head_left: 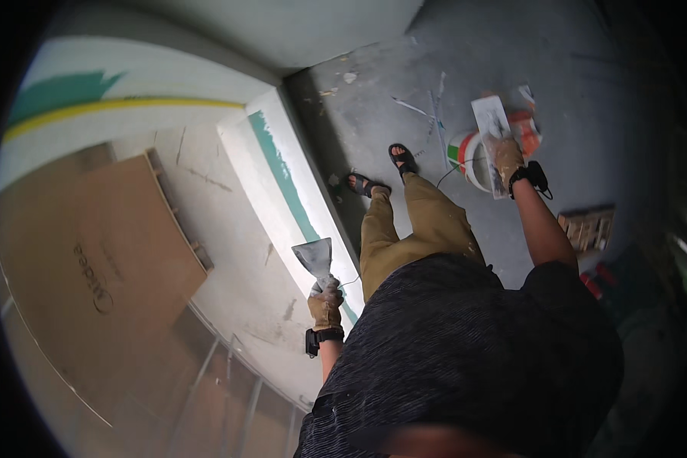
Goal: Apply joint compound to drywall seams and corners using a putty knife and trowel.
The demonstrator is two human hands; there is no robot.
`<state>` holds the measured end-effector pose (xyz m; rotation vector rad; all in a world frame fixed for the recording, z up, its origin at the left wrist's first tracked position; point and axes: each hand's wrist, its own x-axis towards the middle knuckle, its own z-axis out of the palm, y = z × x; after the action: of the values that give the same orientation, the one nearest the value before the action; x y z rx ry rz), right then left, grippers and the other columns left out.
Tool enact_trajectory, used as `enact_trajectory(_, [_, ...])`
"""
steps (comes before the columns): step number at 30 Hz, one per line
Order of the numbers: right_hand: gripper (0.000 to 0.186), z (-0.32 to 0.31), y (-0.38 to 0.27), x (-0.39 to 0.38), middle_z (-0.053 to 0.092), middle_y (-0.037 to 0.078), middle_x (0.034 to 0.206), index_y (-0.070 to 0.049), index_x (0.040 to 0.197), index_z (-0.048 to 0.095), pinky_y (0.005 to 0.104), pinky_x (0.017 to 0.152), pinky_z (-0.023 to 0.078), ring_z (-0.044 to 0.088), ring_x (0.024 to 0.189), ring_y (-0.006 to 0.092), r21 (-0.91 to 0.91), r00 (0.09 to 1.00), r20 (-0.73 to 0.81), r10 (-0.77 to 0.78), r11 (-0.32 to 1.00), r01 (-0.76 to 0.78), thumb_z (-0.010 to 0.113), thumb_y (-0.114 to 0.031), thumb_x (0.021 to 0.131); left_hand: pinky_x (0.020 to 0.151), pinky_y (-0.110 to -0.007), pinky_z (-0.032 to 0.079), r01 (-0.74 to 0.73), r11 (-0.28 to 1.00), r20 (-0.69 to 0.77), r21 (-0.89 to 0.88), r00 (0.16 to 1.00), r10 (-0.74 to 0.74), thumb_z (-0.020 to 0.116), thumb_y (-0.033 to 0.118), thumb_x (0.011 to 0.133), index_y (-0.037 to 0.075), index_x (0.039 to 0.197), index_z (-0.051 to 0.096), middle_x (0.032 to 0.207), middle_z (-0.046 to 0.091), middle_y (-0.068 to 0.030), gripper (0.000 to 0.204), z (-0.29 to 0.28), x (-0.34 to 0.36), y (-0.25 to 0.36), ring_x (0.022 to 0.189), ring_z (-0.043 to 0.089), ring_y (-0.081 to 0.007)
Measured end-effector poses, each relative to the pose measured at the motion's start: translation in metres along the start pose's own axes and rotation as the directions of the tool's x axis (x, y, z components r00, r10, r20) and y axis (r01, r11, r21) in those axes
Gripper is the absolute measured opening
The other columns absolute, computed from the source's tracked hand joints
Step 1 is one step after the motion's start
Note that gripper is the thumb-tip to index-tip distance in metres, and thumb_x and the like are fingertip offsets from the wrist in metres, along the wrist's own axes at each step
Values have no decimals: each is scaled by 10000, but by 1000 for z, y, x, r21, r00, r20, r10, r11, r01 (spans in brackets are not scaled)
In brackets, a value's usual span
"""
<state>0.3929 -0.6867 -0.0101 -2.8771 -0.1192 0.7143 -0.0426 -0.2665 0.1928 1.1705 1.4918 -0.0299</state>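
Left grip (325, 304), tan glove: fingers wrapped round the handle of a broad putty knife with a flared grey metal blade (313, 256), blade at 12 o'clock. Right grip (508, 160), also tan-gloved: clasped on a long rectangular pale metal trowel (490, 114); can't see the handle or every finger. Dark grey smears on its plate.

Key relation: trowel lies at 2 o'clock from my left grip, well apart. Its long axis runs near 12-to-6, top leaning toward 11. White ledge with a green painted strip (278, 168) sits from 11 to 12 o'clock of my left grip, so left is nearer it; can't tell if the blade touches.

Containers: white bucket with green and red markings (475, 169), 9 o'clock of my right grip, partly hidden by the trowel. Can't tell contents. Slatted wooden crate (588, 227) at 4 to 5 o'clock; contents unclear.
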Motion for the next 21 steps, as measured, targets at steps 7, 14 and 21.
enact_trajectory(7, [324,145,269,-293,653,91,958,-97,1110,660,369,748,546,685,851,254,801,863,158,481,448,-397,621,-389,974,596,-270,505,-88,854,91,512,995,48,786,220,882,77,1023,701,834,694,-8,218,51,-41,38,627,588,-111])
enact_trajectory(14, [336,87,210,-459,416,-63,619,-225,783,505,299,457,287,355,484,82,766,511,643,571,-479,-428,592,-499,956,630,-347,540,-459,471,463,754,879,115,715,387,947,32,1058,689,920,746,-110,372,95,-63,110,701,673,-225])
enact_trajectory(21, [412,123,187,-397,402,-43,554,-192,684,470,295,450,268,352,432,112,635,459,766,450,-642,-430,556,-473,973,690,-441,553,-784,-560,961,268,175,216,671,363,974,12,946,647,906,690,-217,353,411,-40,135,797,680,-386])
